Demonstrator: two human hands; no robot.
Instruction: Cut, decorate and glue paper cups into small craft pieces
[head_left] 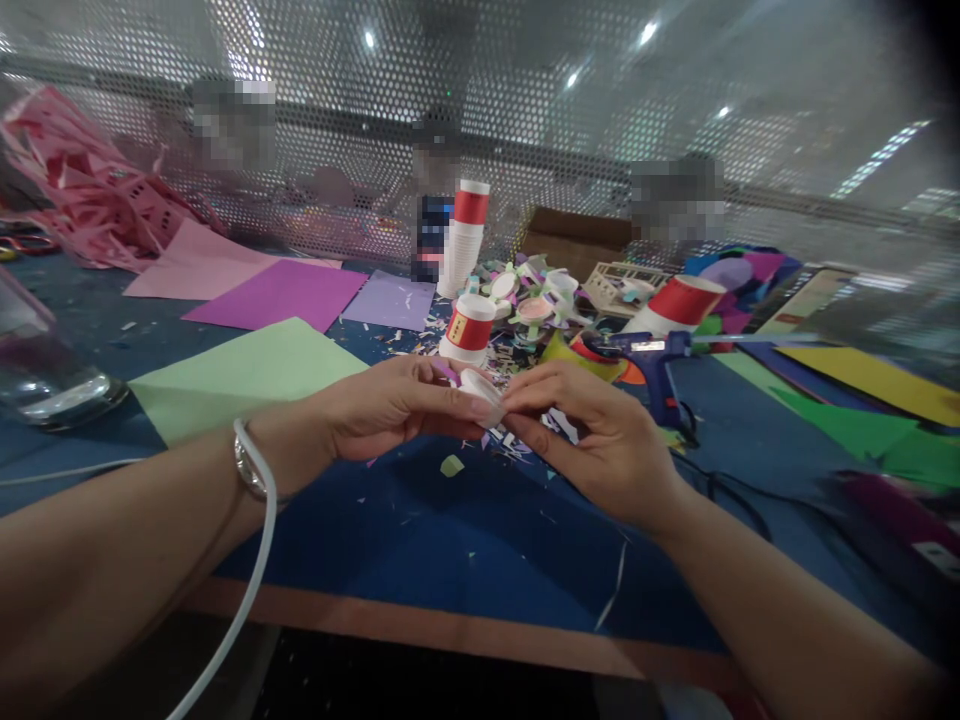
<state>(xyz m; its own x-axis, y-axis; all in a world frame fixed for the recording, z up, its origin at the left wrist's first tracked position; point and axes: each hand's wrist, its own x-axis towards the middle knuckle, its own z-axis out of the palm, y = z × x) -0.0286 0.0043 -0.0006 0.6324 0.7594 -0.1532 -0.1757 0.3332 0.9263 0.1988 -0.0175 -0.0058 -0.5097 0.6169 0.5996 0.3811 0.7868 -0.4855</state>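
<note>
1. Where the two forearms meet above the dark blue felt-covered table [465, 540], the left hand [390, 405] and the right hand [592, 435] hold one small white round paper piece [480, 388] between them.
2. Left hand: fingers closed, thumb and fingertips pinching the near side of the white piece. A silver wristwatch [249, 470] sits on the wrist, with a white cable [251, 580] looped across it.
3. Right hand: fingers curled, thumb and forefinger pinching the far side of the same piece.
4. The white piece is held just above the table, over scattered paper scraps, near the table's middle.
5. Just behind the hands stands a small white paper cup with a red band [467, 330], upside down.
6. Further back stands a tall stack of the same cups [463, 240].
7. To the right lies a blue hot-glue gun [652, 360] beside another red-banded cup on its side [675, 303].
8. To the left lie a pale green paper sheet [240, 375] and a purple paper sheet [281, 293].
9. A clear glass jar [37, 370] stands at the far left edge.
</note>
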